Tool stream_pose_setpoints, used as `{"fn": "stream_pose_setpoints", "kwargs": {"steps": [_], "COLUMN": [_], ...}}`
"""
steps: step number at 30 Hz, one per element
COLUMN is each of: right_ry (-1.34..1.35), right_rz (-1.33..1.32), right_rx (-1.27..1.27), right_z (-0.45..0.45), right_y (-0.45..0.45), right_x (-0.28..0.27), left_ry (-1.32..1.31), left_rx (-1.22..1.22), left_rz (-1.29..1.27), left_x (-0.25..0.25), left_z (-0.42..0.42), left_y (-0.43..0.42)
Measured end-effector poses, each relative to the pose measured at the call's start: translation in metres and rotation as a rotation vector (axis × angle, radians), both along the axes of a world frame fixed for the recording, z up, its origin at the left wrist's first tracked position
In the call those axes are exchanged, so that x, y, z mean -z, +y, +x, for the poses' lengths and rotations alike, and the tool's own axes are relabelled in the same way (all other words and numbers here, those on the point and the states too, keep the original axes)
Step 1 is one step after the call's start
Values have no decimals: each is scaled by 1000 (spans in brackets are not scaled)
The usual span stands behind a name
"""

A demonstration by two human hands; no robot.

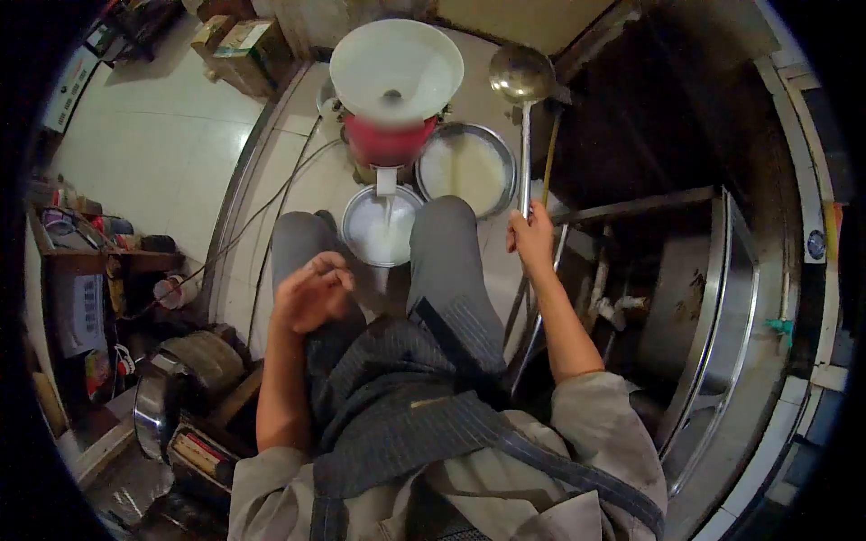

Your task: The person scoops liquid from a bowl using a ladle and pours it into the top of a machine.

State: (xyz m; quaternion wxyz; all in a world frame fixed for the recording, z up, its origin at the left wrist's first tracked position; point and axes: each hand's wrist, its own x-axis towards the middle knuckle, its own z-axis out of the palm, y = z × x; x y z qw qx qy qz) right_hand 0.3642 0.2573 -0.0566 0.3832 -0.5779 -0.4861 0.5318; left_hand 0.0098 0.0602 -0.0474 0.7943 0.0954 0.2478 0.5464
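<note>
My right hand (530, 239) is closed around the long handle of a metal ladle (521, 76), whose round bowl is up beside the machine. My left hand (313, 293) hovers over my left thigh, slightly blurred, its fingers loosely curled with nothing visible in them. Ahead of my knees stands a red grinding machine (390, 144) topped by a wide white hopper (397, 59). From its white spout (386, 180) a pale stream runs into a metal basin (346, 236) of whitish liquid between my knees. A larger metal basin (512, 171) to the right holds pale, cream-coloured contents.
A metal-framed stand (722, 243) with pipes is close on my right. Cardboard boxes (248, 54) sit at the back left. A cable (262, 203) crosses the tiled floor toward a cluttered shelf (135, 261). A round metal vessel (149, 410) lies at lower left.
</note>
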Motion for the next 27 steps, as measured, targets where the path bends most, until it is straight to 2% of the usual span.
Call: {"fn": "stream_pose_setpoints", "kwargs": {"steps": [2,3,4,5,6,7,9,11,12,15,18,20,21,23,27], "right_ry": [-51,-212,-375,-371,-642,-909,-907,-987,-978,-930,-863,-292,-288,234,328], "right_rz": [-53,-85,-120,-140,-103,-66,-204,-361,-371,-412,-291,-506,-502,-778,-854], "right_rx": [31,62,94,110,47,-24,-28,-35,-27,-9,13,39,41,259,213], "right_z": [11,17,23,30,38,43,40,32,32,34,40,43,39,36,38], "right_y": [17,25,31,35,38,37,27,24,23,18,13,16,17,9,-1], "right_x": [51,80,109,144,179,198,199,207,216,244,290,309,293,273,253], "left_ry": [-48,-44,174,283,394,349,309,-29,-21,-139,46,92,108,-147,-92], "left_rx": [16,28,-17,-25,-31,-36,-27,-25,-13,-13,-104,-149,-163,-36,-80], "left_rz": [35,21,42,50,55,42,23,-49,-54,-105,-93,-92,-89,-112,-107], "left_x": [0,-5,-11,-10,-9,0,4,2,0,-1,17,20,16,6,7], "left_z": [-2,-1,1,1,1,-3,-4,-2,-1,-2,-4,-3,-2,-1,3], "left_y": [2,1,0,-1,-2,-3,0,4,6,5,-6,-5,0,7,8]}}
